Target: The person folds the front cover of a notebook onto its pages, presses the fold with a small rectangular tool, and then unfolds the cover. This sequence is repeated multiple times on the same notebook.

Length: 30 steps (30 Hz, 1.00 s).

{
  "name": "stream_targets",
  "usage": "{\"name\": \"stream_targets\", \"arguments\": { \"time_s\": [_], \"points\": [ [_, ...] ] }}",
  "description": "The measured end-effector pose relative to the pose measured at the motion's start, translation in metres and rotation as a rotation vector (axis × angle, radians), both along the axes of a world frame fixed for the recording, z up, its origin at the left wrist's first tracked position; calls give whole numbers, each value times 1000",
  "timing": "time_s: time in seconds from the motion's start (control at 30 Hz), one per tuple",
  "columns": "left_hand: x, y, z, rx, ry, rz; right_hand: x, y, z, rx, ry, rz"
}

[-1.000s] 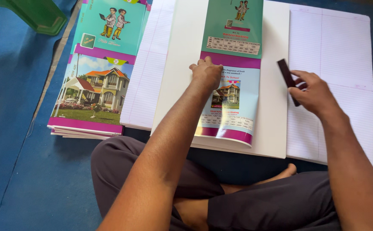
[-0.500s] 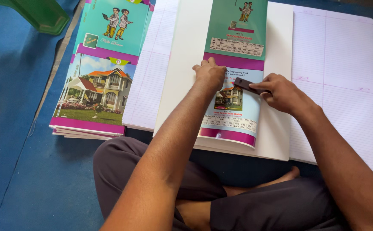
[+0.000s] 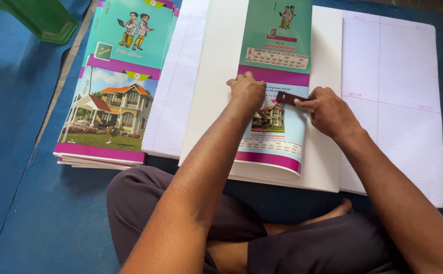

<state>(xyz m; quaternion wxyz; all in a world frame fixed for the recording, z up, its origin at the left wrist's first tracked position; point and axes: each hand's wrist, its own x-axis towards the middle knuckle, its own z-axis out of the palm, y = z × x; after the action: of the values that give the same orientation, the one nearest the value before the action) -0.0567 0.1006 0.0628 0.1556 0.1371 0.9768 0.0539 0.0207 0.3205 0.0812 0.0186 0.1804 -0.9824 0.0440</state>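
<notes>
A printed notebook cover [image 3: 277,76], teal at the top with a house picture and purple bands lower down, lies folded over a white sheet [image 3: 211,66]. My left hand [image 3: 247,91] presses flat on the cover near its middle fold. Close beside it, my right hand [image 3: 328,111] holds a small dark flat tool [image 3: 288,97] against the cover. The tool's tip lies between the two hands.
A stack of finished notebooks [image 3: 115,86] with the same teal and house covers lies at the left. Ruled paper sheets [image 3: 394,86] spread out to the right and under the white sheet. A green plastic object [image 3: 39,18] stands top left on the blue floor [image 3: 13,152].
My right hand has come in from the right with the dark tool and set it on the cover beside my left hand. My left hand has stayed pressed on the cover.
</notes>
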Motion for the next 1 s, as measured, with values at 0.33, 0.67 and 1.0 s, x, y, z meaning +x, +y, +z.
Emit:
{"name": "stream_targets", "arguments": {
  "time_s": [0.33, 0.67, 1.0],
  "points": [
    [2, 7, 0, 0, -9, 11, -31, 10, -9, 20, 146, -40],
    [24, 4, 17, -108, -21, -108, -72, 19, -14, -8, 161, -148],
    [30, 3, 5, -78, 10, -111, -105, 19, -14, -62, 117, -277]
  ]
}}
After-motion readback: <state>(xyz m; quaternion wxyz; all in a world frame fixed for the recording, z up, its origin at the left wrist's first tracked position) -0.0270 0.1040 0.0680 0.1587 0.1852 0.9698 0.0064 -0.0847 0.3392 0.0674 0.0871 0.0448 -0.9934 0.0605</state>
